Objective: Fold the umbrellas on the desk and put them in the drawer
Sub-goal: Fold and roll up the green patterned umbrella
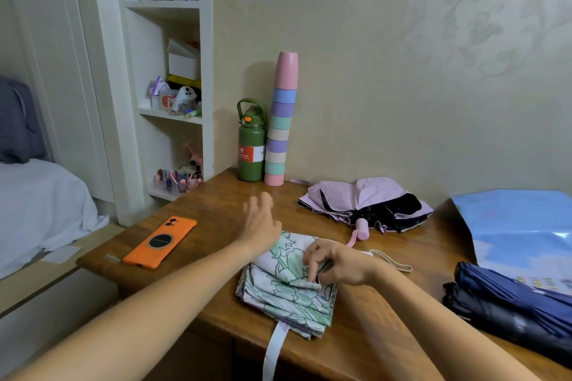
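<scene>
While my right hand (340, 263) rests on the white umbrella with the green leaf print (288, 287), its fingers (312, 260) are curled and pinch a fold of the thin canopy cloth near a dark rib edge. That umbrella lies collapsed in flat, layered pleats on the wooden worktop (210, 204), close to the near edge; its white closing strap (274, 346) hangs over that edge, and a pale wrist loop (393, 260) trails to the right. My left hand (263, 219) hovers above the worktop just beyond the printed cloth, fingers straight and slightly spread, holding nothing; it is motion-blurred.

Pink umbrella (365, 201): loosely collapsed, rumpled, black lining showing, smooth pink cylindrical handle (362, 229) pointing toward me. Navy umbrella (510, 303): rolled into a long bundle at the right edge, partly on a glossy sky-blue sheet (520, 226).

Orange phone (161, 241), flat, matte case with a dark ring, lies left of my forearm. Against the wall stand a green metal bottle (251, 145) and, touching it, a tall stack of pastel cups (280, 126).
</scene>
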